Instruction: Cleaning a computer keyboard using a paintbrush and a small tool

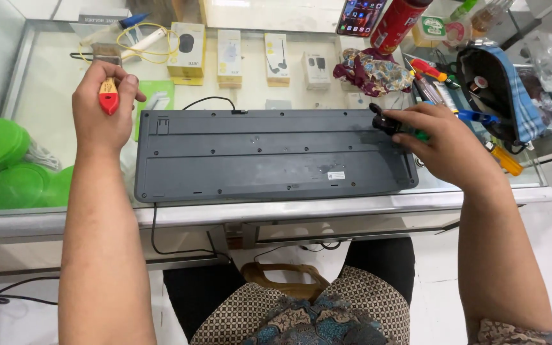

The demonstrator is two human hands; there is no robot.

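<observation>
A dark grey keyboard [269, 153] lies face down on a glass counter [52, 83], its cable running off the top edge and down the front. My left hand [100, 108] is closed around a brush with a red and wooden handle [108, 96], held up left of the keyboard. My right hand [442, 144] rests on the keyboard's right end and grips a small black tool [384, 121] against the upper right corner. A green piece and a blue-handled tool [477, 117] show beside those fingers.
Green plastic lids [7, 166] are stacked at the left. Small product boxes [186, 51] lie under the glass. A patterned cloth [372, 71], a red can [397, 25], a phone [360, 16] and an open black pouch [496, 89] with screwdrivers sit at the right.
</observation>
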